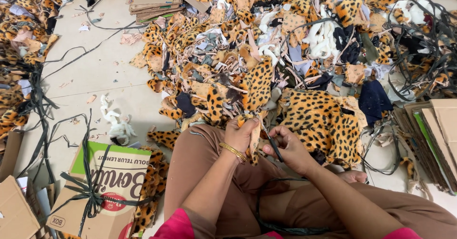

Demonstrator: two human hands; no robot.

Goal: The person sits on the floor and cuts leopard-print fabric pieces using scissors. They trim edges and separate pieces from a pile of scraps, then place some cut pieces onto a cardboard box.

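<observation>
Here a heap of leopard-print fabric scraps point(285, 53) covers the floor point(95, 72); a tied cardboard box point(102, 191) sits closed, contents hidden. Left hand point(240, 134) pinches a leopard-print strip point(255, 141) over the lap; right hand point(290, 148) grips dark scissors point(271, 144).

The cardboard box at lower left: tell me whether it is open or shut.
Shut. The cardboard box has its top flaps down flat, and a dark strap is tied across it in a knot. What is inside cannot be told.
</observation>
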